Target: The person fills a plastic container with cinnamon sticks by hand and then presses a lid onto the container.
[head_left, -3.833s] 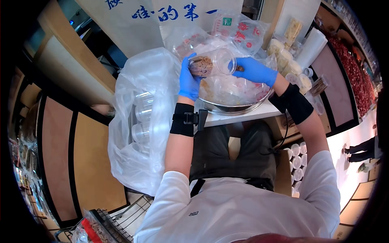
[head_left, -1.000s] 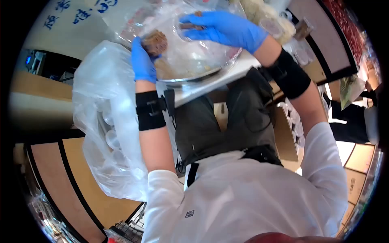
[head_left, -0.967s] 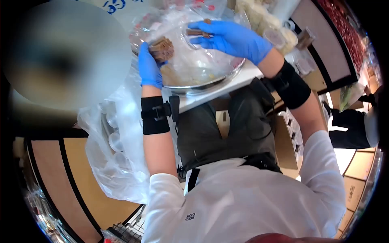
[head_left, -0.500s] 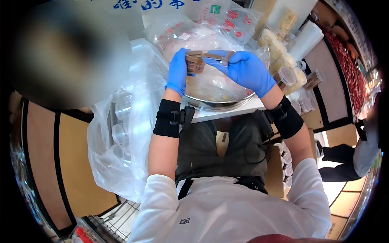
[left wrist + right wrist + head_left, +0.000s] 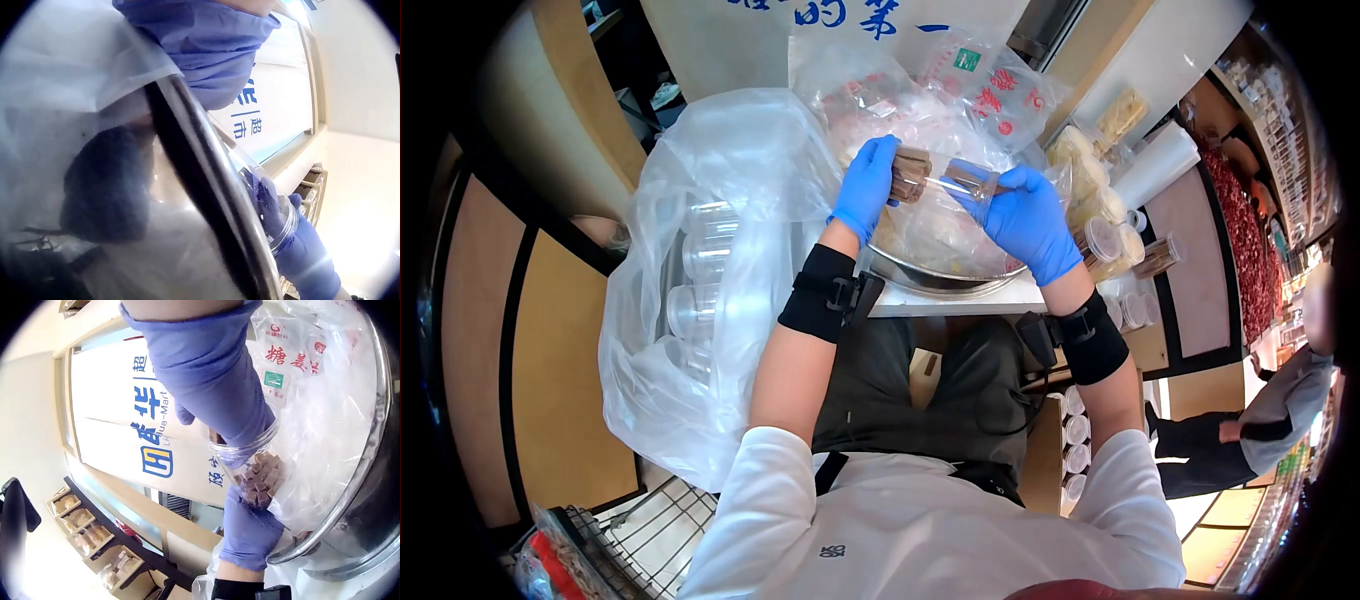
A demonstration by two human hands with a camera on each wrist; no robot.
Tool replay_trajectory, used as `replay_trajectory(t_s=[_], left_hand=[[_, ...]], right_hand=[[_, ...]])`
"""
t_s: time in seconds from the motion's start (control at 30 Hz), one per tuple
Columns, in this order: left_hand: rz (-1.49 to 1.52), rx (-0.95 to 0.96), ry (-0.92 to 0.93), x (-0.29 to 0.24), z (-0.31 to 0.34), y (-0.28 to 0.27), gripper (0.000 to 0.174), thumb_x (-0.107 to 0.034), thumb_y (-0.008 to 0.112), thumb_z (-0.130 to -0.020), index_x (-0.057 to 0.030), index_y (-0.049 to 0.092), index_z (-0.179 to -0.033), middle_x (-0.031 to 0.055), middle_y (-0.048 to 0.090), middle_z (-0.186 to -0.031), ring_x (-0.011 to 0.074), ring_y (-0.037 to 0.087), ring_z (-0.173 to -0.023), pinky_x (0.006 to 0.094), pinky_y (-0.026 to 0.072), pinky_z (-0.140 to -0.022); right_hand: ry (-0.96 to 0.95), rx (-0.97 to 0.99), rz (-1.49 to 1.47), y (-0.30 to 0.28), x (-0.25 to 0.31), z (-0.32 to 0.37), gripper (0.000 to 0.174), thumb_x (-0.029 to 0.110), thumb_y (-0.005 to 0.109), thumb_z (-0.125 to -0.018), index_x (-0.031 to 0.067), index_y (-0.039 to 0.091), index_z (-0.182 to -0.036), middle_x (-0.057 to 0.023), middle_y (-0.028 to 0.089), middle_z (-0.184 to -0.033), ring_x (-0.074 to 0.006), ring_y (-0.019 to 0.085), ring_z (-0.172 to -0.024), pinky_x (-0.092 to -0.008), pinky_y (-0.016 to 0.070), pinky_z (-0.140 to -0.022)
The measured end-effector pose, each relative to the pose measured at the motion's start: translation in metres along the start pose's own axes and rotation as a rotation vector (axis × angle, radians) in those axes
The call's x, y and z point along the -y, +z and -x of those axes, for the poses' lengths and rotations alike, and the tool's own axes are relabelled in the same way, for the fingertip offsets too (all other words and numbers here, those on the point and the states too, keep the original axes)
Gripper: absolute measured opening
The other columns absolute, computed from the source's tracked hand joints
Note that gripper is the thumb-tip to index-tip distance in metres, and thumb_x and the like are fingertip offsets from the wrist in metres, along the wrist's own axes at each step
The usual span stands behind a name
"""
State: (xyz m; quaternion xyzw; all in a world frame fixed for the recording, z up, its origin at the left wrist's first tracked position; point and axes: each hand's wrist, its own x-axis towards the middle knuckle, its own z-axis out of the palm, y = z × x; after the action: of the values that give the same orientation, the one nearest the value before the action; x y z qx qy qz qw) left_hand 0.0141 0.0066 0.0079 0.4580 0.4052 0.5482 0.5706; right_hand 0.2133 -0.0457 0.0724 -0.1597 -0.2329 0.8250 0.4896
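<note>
My left hand [image 5: 878, 180], in a blue glove, grips a clear plastic jar [image 5: 920, 176] on its side above a metal bowl [image 5: 945, 275]. Brown cubes [image 5: 910, 175] fill the jar's bottom end. My right hand [image 5: 982, 192], also gloved, is at the jar's mouth and pinches brown pieces [image 5: 970, 180] there. In the right wrist view the right hand [image 5: 212, 375] covers the mouth of the jar [image 5: 250, 456], the cubes [image 5: 262, 478] lie inside, and the left hand [image 5: 250, 531] cups it from below. The left wrist view shows the bowl's rim [image 5: 206, 187] and the jar [image 5: 275, 209] beyond.
A clear bag lines the bowl on a white counter [image 5: 960, 300]. A large plastic bag of empty jars [image 5: 700, 300] hangs on the left. Printed packets [image 5: 990, 90] lie behind; filled jars [image 5: 1100, 240] stand right. A wire basket [image 5: 630, 540] is lower left, a person [image 5: 1280, 400] far right.
My right hand came out of the bowl with brown pieces and moved to the jar's mouth. The left hand brought the jar level over the bowl. The head view swung back.
</note>
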Motion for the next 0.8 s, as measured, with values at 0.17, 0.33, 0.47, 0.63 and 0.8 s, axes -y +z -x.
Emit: replay_trajectory(t_s=[0.17, 0.33, 0.47, 0.63, 0.8], left_hand=[[-0.02, -0.044, -0.019, 0.004, -0.004, -0.001, 0.043, -0.047, 0.047, -0.088, -0.0095, 0.057, -0.107, 0.0041, 0.058, -0.091, 0.0137, 0.058, -0.075, 0.0281, 0.0479, -0.056], [0.057, -0.016, -0.042, 0.003, -0.002, 0.0, 0.04, -0.045, 0.046, -0.089, -0.0094, 0.056, -0.103, 0.0038, 0.058, -0.086, 0.0132, 0.056, -0.072, 0.0285, 0.0453, -0.053], [0.05, -0.006, -0.039, 0.001, 0.0, 0.001, 0.042, -0.046, 0.046, -0.089, -0.0097, 0.058, -0.104, 0.0048, 0.06, -0.088, 0.0138, 0.058, -0.072, 0.0282, 0.0459, -0.054], [0.005, 0.017, -0.039, 0.007, -0.005, -0.001, 0.044, -0.048, 0.046, -0.089, -0.0101, 0.06, -0.106, 0.0049, 0.062, -0.086, 0.0146, 0.059, -0.069, 0.027, 0.0461, -0.055], [0.038, -0.013, -0.019, 0.007, -0.005, -0.002, 0.044, -0.048, 0.046, -0.089, -0.0099, 0.061, -0.106, 0.0046, 0.062, -0.085, 0.0142, 0.059, -0.068, 0.0272, 0.0461, -0.055]], right_hand=[[-0.216, -0.1, 1.261, -0.003, -0.007, 0.008, 0.04, 0.003, 0.042, -0.079, -0.0217, 0.041, -0.111, -0.0327, 0.037, -0.132, -0.0431, 0.039, -0.123, -0.0449, 0.0345, -0.108], [0.096, 0.054, -0.104, 0.015, -0.006, 0.008, 0.056, 0.004, 0.042, -0.079, -0.0214, 0.027, -0.127, -0.0324, 0.035, -0.134, -0.0417, 0.038, -0.124, -0.0423, 0.0313, -0.11], [0.12, 0.148, -0.07, 0.017, -0.004, 0.004, 0.063, 0.006, 0.042, -0.078, -0.0212, 0.021, -0.131, -0.0322, 0.034, -0.135, -0.0416, 0.036, -0.126, -0.0415, 0.0297, -0.111], [0.0, -0.025, -0.054, 0.014, -0.007, 0.006, 0.039, 0.006, 0.044, -0.077, -0.0216, 0.047, -0.105, -0.0311, 0.03, -0.138, -0.046, 0.034, -0.126, -0.0439, 0.0364, -0.106], [0.012, -0.102, -0.04, 0.023, -0.009, 0.012, 0.024, 0.008, 0.048, -0.081, -0.0156, 0.054, -0.081, -0.0303, 0.032, -0.137, -0.0466, 0.036, -0.125, -0.0435, 0.0451, -0.098]])
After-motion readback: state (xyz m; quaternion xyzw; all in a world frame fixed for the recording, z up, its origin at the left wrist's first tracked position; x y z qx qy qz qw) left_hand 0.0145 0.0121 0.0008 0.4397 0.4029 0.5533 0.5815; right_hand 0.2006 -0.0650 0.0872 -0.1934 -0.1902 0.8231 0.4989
